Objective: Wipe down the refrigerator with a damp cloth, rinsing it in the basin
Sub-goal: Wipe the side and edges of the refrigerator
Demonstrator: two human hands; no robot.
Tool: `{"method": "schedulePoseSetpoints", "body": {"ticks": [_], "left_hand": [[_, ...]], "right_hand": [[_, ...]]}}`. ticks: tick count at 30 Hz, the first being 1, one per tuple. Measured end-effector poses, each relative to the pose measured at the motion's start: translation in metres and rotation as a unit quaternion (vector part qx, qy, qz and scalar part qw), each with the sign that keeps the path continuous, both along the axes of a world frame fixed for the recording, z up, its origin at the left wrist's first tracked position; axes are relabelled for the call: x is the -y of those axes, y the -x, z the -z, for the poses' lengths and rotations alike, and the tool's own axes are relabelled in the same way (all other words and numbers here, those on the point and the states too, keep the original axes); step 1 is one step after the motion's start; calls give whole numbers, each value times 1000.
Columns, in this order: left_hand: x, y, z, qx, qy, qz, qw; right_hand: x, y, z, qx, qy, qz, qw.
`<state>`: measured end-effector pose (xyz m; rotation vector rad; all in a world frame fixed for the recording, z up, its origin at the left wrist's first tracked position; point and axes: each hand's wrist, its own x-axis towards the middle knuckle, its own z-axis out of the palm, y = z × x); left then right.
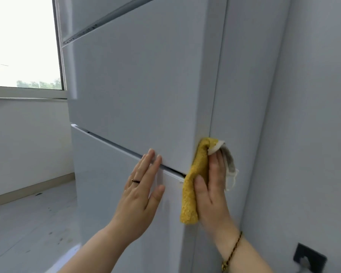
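The right hand (211, 186) presses the yellow cloth (193, 186) against the front right corner of the white refrigerator (136, 85), at the height of the gap between two doors. Its grip is wide, with straight fingers lying on the cloth. The left hand (141, 186) rests flat on the door front just beside it, also wide and holding nothing.
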<state>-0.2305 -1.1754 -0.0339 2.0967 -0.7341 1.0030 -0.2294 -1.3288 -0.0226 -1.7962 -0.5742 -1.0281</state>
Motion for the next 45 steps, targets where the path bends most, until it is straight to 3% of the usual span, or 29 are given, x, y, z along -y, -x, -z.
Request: {"method": "schedulePoseSetpoints", "body": {"ticks": [4, 12, 16, 21, 24, 29, 34, 37, 40, 45], "left_hand": [[1, 2, 7, -12, 3, 16, 1000], [5, -3, 20, -6, -26, -20, 999], [6, -4, 21, -6, -16, -21, 1000], [5, -3, 20, -7, -30, -28, 999], [5, -1, 20, -15, -33, -30, 999], [3, 1, 18, -27, -47, -32, 998], [5, 0, 18, -20, -41, -36, 998], [9, 0, 20, -14, -21, -35, 999], [12, 2, 20, -27, 3, -28, 999], [15, 4, 21, -45, 18, -23, 999]], "right_hand": [[10, -13, -35, -5, -14, 0, 1000], [-14, 9, 103, -22, -9, 46, 999], [-11, 8, 87, -96, -54, 15, 994], [-21, 6, 45, 20, -31, 38, 999], [-24, 8, 87, 71, 30, 91, 993], [-25, 22, 155, -5, 13, 115, 993], [-34, 20, 88, -37, -70, 54, 995], [-32, 16, 57, -2, -74, 31, 997], [-29, 13, 94, 17, -39, 49, 998], [-34, 31, 172, -54, -56, 94, 993]]}}
